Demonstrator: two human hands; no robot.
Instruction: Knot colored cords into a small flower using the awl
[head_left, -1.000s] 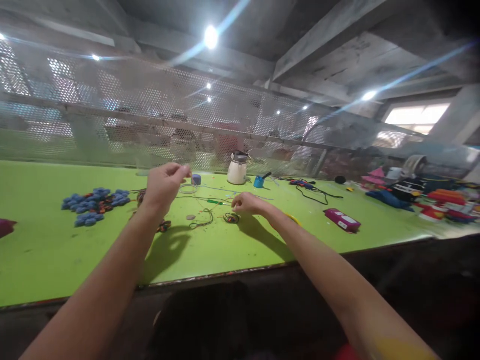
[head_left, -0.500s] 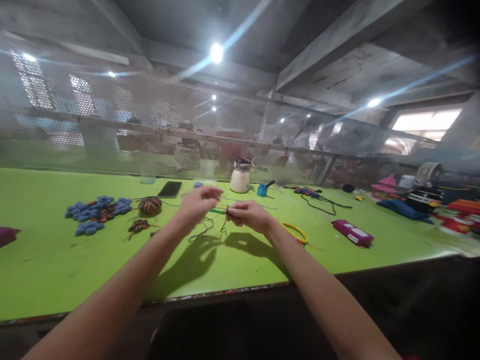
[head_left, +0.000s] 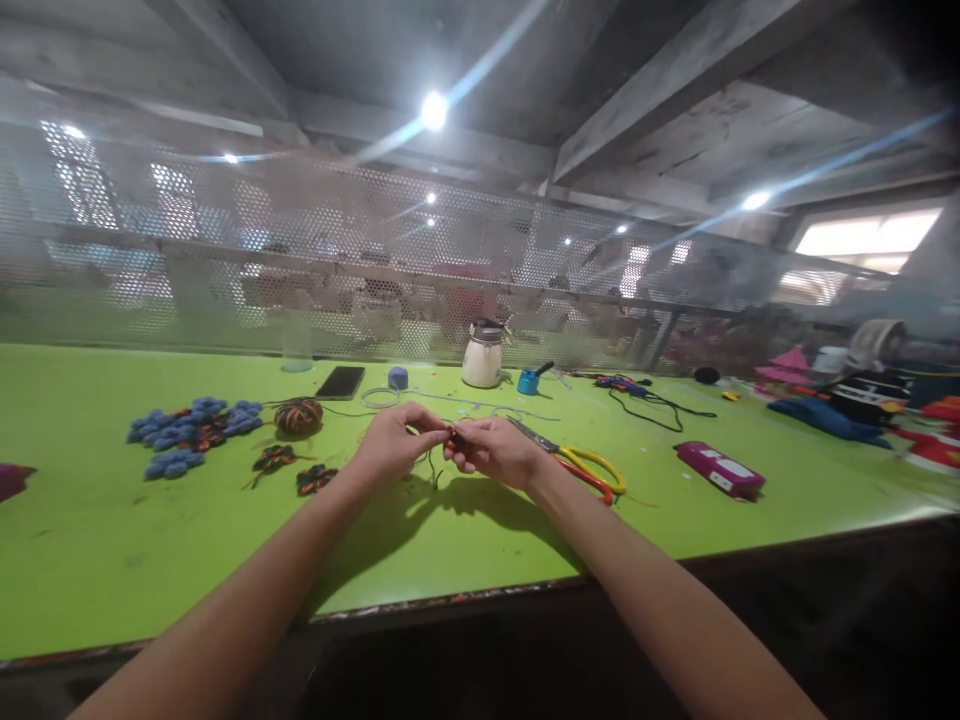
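Observation:
My left hand and my right hand meet above the green table. Their fingertips pinch a small dark and orange yarn piece from both sides, and a dark thread hangs below it. Scissors with yellow and red handles lie just right of my right hand. To the left of my left hand are two dark and orange crocheted pieces, a ball of variegated yarn and a cluster of blue crocheted flowers.
Behind my hands stand a cream jug and a small blue pot. A black phone lies at the back left. Farther right are a purple packet and a black cord. A mesh screen runs behind the table.
My left hand has come down to the yarn piece and its fingers have closed on it. The green stick near my fingers no longer shows. More of the scissors is visible, and the view has shifted slightly.

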